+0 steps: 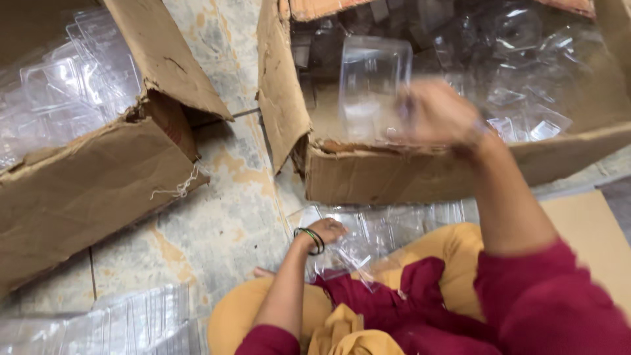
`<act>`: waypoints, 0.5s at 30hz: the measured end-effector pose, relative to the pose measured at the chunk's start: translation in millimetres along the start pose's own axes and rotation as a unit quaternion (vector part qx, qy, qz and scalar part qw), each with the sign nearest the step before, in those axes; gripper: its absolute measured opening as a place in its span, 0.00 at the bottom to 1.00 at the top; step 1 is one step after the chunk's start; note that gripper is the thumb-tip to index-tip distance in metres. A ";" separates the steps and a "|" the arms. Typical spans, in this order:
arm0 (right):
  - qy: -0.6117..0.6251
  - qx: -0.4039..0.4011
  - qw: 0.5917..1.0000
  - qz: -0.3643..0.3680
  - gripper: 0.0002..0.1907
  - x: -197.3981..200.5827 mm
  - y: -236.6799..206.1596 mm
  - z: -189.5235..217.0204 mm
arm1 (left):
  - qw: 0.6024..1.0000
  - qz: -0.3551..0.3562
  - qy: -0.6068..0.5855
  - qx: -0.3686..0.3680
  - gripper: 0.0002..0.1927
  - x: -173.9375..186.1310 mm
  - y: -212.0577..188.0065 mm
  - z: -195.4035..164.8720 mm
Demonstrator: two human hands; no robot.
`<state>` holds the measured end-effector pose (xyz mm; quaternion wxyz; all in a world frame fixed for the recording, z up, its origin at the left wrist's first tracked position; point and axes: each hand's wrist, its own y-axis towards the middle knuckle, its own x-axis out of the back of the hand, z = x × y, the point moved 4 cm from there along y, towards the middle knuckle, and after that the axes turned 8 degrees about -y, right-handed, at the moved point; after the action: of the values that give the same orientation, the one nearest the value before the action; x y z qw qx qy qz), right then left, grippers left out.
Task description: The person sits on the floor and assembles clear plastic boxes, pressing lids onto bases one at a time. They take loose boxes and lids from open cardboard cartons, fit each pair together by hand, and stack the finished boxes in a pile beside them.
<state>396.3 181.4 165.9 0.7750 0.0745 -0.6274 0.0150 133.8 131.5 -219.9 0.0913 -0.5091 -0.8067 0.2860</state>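
The cardboard box (pixel 394 174) sits just beyond the fingers. The right hand (pixel 437 115), blurred, pinches a clear plastic tray (pixel 371 79); a steadier grip is advised. The left hand (pixel 327 230) rests with fingers curled on the lap's tray stack (pixel 381 230).

Clear plastic tray (pixel 371 79) — upright, over box

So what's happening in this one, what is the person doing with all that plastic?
A person sits on the tiled floor handling clear plastic blister trays. The right hand, blurred, holds one clear tray above the open cardboard box ahead, which already contains many. The left hand rests on a pile of trays at the lap. Another box of trays lies at left.
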 end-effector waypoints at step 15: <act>0.194 0.151 0.969 0.021 0.38 -26.6 -126.0 96.8 | 0.990 0.031 -0.064 0.126 0.27 -1.1 -43.1 -20.1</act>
<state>311.4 45.7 147.3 0.8610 0.1734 -0.4570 0.1404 110.0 124.2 -179.4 0.0935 -0.4988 -0.7524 0.4199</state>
